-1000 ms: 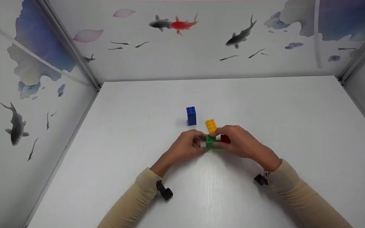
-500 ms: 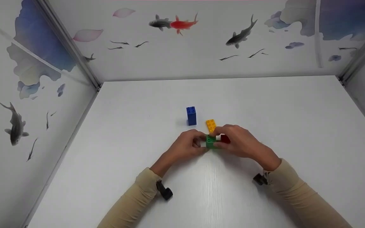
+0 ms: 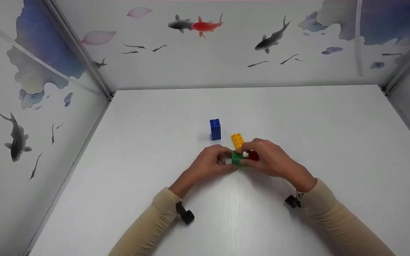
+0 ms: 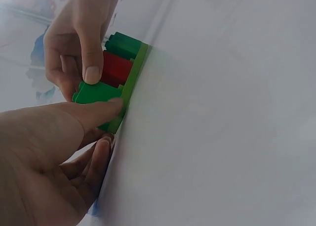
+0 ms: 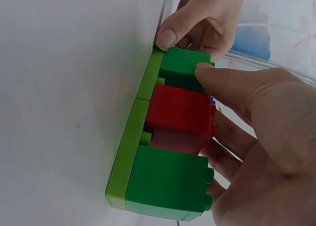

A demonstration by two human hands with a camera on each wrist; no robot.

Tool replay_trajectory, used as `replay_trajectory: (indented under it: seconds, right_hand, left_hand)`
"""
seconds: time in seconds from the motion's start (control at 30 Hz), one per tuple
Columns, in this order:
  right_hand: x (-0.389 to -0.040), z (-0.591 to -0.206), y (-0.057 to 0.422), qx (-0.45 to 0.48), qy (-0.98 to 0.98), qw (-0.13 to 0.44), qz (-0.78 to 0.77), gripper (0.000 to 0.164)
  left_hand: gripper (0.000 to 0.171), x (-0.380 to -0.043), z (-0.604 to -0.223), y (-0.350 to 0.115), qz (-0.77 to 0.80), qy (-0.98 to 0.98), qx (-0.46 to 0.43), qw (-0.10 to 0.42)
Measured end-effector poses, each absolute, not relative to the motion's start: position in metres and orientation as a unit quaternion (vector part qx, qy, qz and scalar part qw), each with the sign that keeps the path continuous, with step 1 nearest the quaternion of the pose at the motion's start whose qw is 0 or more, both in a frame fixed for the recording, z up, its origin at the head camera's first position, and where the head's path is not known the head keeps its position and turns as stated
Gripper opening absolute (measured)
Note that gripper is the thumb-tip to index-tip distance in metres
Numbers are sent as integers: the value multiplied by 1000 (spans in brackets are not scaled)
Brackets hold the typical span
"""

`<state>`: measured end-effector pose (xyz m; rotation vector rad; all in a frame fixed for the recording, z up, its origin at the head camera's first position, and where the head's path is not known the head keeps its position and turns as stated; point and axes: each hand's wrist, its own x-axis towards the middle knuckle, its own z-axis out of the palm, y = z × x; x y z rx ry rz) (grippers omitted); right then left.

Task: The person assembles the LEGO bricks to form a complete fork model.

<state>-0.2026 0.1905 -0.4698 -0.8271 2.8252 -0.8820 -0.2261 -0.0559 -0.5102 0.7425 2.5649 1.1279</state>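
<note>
Two light-green plates (image 5: pixel 129 149) lie end to end on the table, carrying a green building block (image 5: pixel 185 62), a red building block (image 5: pixel 180 110) and another green building block (image 5: pixel 167 179), with gaps between them. My left hand (image 3: pixel 210 163) grips the left end, its thumb on the side of the near green block and plate and its fingers behind. My right hand (image 3: pixel 271 159) pinches the upper part of that same green block between thumb and fingers. In the head view this hand covers much of the red block (image 3: pixel 253 155) and hides the far green block.
Beyond the hands, a tall blue block (image 3: pixel 215 131) stands upright on the white table (image 3: pixel 148 121). A flat yellow block (image 3: pixel 237 140) lies just behind the right fingers. Walls printed with fish enclose the table at the back and sides.
My left thumb has slid slightly to the right along the front of the green block. My right hand keeps its pinch, and the blue and yellow blocks stay put.
</note>
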Motion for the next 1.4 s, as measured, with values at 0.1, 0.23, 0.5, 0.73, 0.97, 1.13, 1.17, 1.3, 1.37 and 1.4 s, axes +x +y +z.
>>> replay_trajectory:
  seconds: [0.1,0.23,0.5,0.73,0.97,1.13,1.17,1.3,1.37,1.4]
  right_hand:
    - [-203,-470,191,-265,919,40,-288,25]
    - [-204,-471,193,-260,919,48,-294,25]
    - [-199,-474,196,-259,916,36,-304,32]
    - [-195,-478,210,-267,915,7,-302,54]
    - [-197,-484,239,-241,920,52,-305,51]
    - [-196,-490,256,-227,921,75,-307,49]
    - [-196,-490,258,-224,922,78,-306,48]
    - [-198,-489,260,-219,925,80,-300,46]
    - [-198,-488,261,-220,926,78,-298,45]
    - [-198,-488,260,-221,926,78,-297,44]
  left_hand:
    - [38,-227,-511,-55,385,879,254,118]
    - [38,-227,-511,-54,395,875,252,123]
    - [35,-227,-513,-53,409,868,253,122]
    - [37,-226,-511,-54,410,869,241,135]
    - [39,-224,-508,-53,408,873,223,147]
    - [39,-224,-507,-53,401,877,219,146]
    - [39,-224,-507,-53,400,878,219,146]
    - [39,-225,-508,-54,401,878,219,146]
    - [39,-226,-509,-54,403,876,223,146]
    - [39,-226,-509,-55,405,874,225,146]
